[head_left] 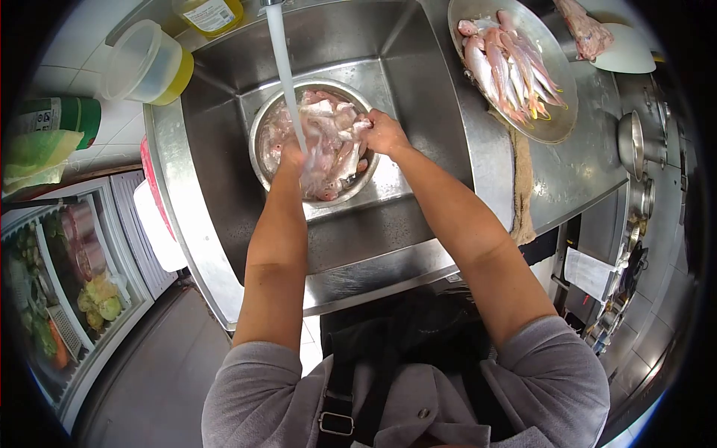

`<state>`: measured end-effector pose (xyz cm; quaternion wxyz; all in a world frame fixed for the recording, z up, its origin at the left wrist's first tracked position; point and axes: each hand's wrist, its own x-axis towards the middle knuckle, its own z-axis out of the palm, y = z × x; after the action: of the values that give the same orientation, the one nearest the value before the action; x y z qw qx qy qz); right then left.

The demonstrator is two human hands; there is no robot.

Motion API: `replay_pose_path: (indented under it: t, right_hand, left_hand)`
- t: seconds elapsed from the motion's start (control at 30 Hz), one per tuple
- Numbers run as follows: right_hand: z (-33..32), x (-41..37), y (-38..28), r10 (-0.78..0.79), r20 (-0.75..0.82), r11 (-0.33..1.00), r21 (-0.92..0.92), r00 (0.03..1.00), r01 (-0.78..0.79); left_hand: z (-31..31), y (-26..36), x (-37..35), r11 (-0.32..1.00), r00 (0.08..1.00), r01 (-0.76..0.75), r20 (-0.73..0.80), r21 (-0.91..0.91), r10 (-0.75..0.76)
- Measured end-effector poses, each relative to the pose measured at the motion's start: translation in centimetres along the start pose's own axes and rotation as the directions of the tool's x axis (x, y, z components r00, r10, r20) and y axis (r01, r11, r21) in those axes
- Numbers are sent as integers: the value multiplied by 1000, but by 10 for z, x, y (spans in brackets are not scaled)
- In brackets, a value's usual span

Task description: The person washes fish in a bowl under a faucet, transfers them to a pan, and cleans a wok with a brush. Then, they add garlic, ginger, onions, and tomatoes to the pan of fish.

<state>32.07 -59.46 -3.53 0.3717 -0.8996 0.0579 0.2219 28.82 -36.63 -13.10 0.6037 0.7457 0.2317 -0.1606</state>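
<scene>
In the steel sink stands a round metal bowl (258,166) filled with water and pink-and-silver pieces of fish (345,157). A stream of water (282,60) falls from the faucet into the bowl. Beside that stream, my left hand (293,157) reaches in among the fish, its fingers hidden by water and pieces. At the bowl's right rim, my right hand (388,134) has its fingers curled round a piece of fish (363,125).
The sink's walls (216,127) surround the bowl. On the right counter sit a metal tray (556,128) of whole pink fish and a brown cloth (522,187). At left stand a plastic tub (138,63), a yellow bottle (213,15) and an open fridge drawer (112,254) holding vegetables.
</scene>
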Motion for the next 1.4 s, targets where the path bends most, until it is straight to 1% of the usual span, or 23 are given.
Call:
replay_pose_path:
  t: [0.03,0.07,0.13,0.17,0.23,0.33,0.4,0.47,0.53,0.57,0.67,0.73,0.8,0.87,0.97,1.0,1.1,1.13,1.2,1.27,1.3,1.33,1.4]
  right_hand:
    - [-7,-5,1,15,-34,995,-95,999,-18]
    - [-13,-7,4,30,-69,981,-187,997,-43]
    - [-12,1,32,28,-72,973,-228,997,-43]
    - [-10,4,42,146,-21,987,-64,989,-147]
    - [-2,9,59,244,39,962,114,969,-247]
    - [0,-1,42,296,18,951,82,955,-297]
    - [17,4,54,162,-27,986,-37,986,-163]
    - [28,7,54,19,-49,987,-159,999,-27]
    - [26,3,38,120,10,978,-172,993,-116]
    - [23,1,31,153,14,984,-97,988,-150]
    - [10,1,20,107,36,994,16,994,-107]
    - [10,11,27,57,-7,998,13,998,-57]
    - [10,23,35,102,-114,965,253,988,-71]
    - [4,23,31,100,-173,949,312,980,-42]
    - [0,14,24,40,-113,994,-98,993,-51]
    - [4,9,14,36,-113,995,-90,993,-47]
    - [29,7,-11,209,-62,862,484,976,-154]
    - [36,7,-16,209,-62,860,486,976,-154]
    - [44,5,-19,212,6,628,766,977,-141]
    - [28,3,-12,223,45,635,752,974,-180]
    - [14,2,-6,231,82,643,735,970,-215]
    - [2,1,-1,239,120,650,717,963,-251]
    - [-9,-2,11,254,109,677,690,961,-257]
  left_hand:
    - [-3,-73,41,959,997,-76,18,273,74]
    - [3,-72,39,959,997,-81,23,270,78]
    - [16,-62,9,547,812,-110,-241,830,531]
    - [16,1,-24,888,974,87,-226,451,19]
    - [44,11,-37,670,963,-262,233,694,135]
    - [76,-8,-50,564,892,-449,313,693,326]
    - [96,-7,-36,769,942,-314,81,557,326]
    - [106,-11,-17,771,978,-211,134,601,163]
    - [122,-57,23,989,953,-95,277,-114,123]
    - [120,-50,19,980,976,-91,210,176,53]
    - [121,-47,20,985,981,-84,185,151,55]
    - [109,-38,19,997,962,-18,274,76,-4]
    - [81,0,-13,853,882,360,437,-377,-179]
    - [50,18,-24,886,886,343,422,-312,-194]
    - [21,17,-24,991,956,-65,276,-113,94]
    - [20,6,-20,992,958,-68,272,-106,95]
    - [33,75,-78,773,961,-249,51,584,271]
    - [38,73,-84,771,961,-249,52,586,271]
    - [45,69,-89,771,821,-552,367,319,437]
    - [36,56,-76,809,827,-521,396,272,400]
    - [29,51,-68,790,900,-431,265,436,345]
    - [20,44,-59,753,947,-311,119,579,300]
    - [0,-15,-13,854,999,16,-34,520,2]
